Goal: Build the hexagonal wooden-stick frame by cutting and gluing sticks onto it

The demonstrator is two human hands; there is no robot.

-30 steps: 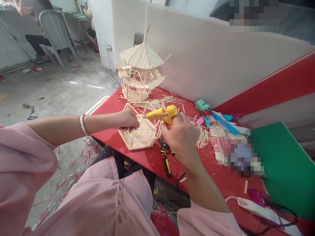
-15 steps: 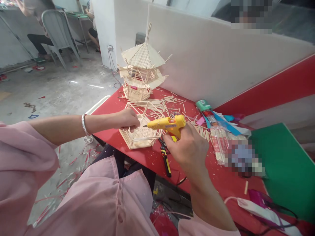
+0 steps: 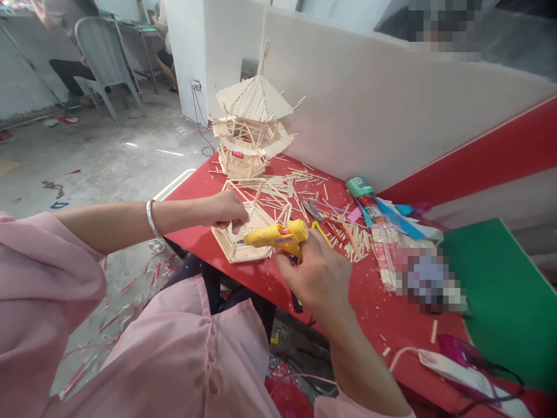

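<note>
My right hand (image 3: 317, 268) grips a yellow hot glue gun (image 3: 278, 237), its nozzle pointing left and down over a many-sided frame of thin wooden sticks (image 3: 250, 253) at the table's front edge. Above the same frame, my left hand (image 3: 228, 210) is closed, fingertips bent downward; whatever it pinches is too small or hidden to make out. Behind the frame stands a tiered pagoda model (image 3: 256, 101) built from the same pale sticks. Partly covered by my right hand, cutters with a dark handle (image 3: 297, 304) lie on the table.
Loose sticks (image 3: 300, 177) are strewn over the red table (image 3: 369, 313). Orange-handled pliers (image 3: 333, 227), packaged sticks (image 3: 386, 255) and a green board (image 3: 500, 302) lie to the right. A white power strip (image 3: 472, 380) with cords sits front right. A wall (image 3: 331, 98) rises behind.
My right hand has brought the glue gun left and down, so its nozzle is lower, nearer the stick frame's base. The orange-handled pliers now show more fully. My left hand has barely shifted.
</note>
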